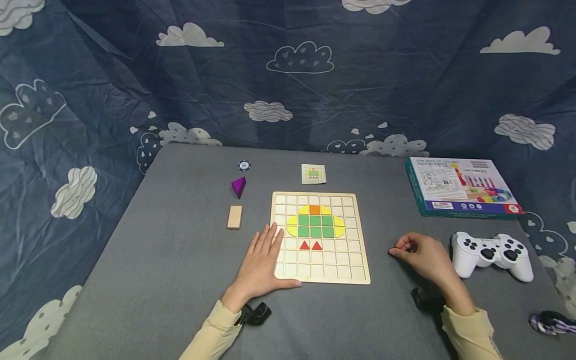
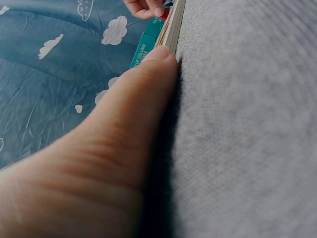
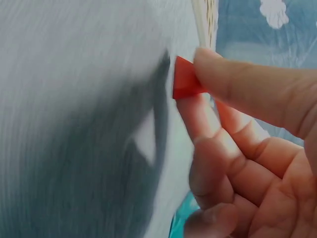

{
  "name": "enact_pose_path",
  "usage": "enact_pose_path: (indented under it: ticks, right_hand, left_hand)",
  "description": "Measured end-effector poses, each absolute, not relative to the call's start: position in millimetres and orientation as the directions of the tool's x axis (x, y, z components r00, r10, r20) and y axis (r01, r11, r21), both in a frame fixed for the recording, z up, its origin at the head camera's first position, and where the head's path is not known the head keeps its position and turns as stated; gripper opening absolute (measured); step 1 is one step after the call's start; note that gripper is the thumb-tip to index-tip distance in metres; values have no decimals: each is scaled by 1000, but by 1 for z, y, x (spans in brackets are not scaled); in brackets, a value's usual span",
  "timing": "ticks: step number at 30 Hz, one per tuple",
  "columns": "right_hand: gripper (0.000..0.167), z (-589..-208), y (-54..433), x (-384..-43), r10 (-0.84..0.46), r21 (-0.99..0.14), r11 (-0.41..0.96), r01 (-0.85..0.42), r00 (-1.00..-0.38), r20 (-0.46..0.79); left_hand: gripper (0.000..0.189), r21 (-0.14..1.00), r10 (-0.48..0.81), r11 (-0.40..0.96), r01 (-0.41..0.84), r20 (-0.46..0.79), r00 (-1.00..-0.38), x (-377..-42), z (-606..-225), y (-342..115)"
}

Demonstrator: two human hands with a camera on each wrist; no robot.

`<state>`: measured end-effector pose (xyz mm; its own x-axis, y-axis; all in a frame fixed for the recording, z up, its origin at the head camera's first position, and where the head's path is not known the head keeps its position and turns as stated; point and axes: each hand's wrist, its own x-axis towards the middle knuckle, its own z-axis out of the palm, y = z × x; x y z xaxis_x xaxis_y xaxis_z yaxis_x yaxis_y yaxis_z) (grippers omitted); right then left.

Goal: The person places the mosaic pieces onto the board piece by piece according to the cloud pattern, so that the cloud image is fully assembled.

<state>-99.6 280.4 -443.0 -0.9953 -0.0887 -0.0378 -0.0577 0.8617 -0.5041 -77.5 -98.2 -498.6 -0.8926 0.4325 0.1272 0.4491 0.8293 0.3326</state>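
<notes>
A wooden grid board (image 1: 355,250) lies on the grey cloth, bearing green squares (image 1: 316,226), yellow rounded pieces (image 1: 292,226), an orange square (image 1: 314,210) and two red triangles (image 1: 304,245). My left hand (image 1: 258,267) rests on the board's left edge with its fingers straight, the thumb (image 2: 148,74) along the near edge. Right of the board, my right hand (image 1: 423,255) pinches a small red triangular piece (image 3: 186,79) between thumb and finger, just above the cloth. That piece is mostly hidden by the fingers in the head view.
Behind the board lies a small pattern card (image 1: 313,174). Left of it are a poker chip (image 1: 244,165), a purple pyramid (image 1: 239,187) and a wooden block (image 1: 234,217). On the right sit a boxed set (image 1: 463,187), a white game controller (image 1: 492,255) and a purple-black object (image 1: 551,322).
</notes>
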Motion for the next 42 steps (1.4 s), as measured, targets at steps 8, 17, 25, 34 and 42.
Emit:
enact_pose_path:
  ticks: [8, 17, 25, 34, 42]
  right_hand:
    - [17, -443, 240, -111, -153, -602, 786, -140, -988, 30]
    - [18, -443, 195, -124, -242, -672, 719, -176, -970, -4]
    - [17, -446, 175, -131, -337, -666, 702, -253, -941, 2]
    - [15, -449, 167, -132, -396, -660, 693, -291, -918, -10]
    - [15, -451, 169, -132, -418, -665, 683, -301, -909, -17]
  left_hand:
    - [123, 334, 430, 829, 448, 132, -893, -77, -499, -99]
    - [123, 342, 427, 829, 443, 126, -896, -76, -500, -99]
    - [123, 340, 425, 830, 442, 128, -896, -74, -500, -99]
    - [124, 336, 427, 831, 442, 123, -896, -75, -500, -98]
    - [124, 324, 433, 833, 449, 124, -893, -76, -499, -98]
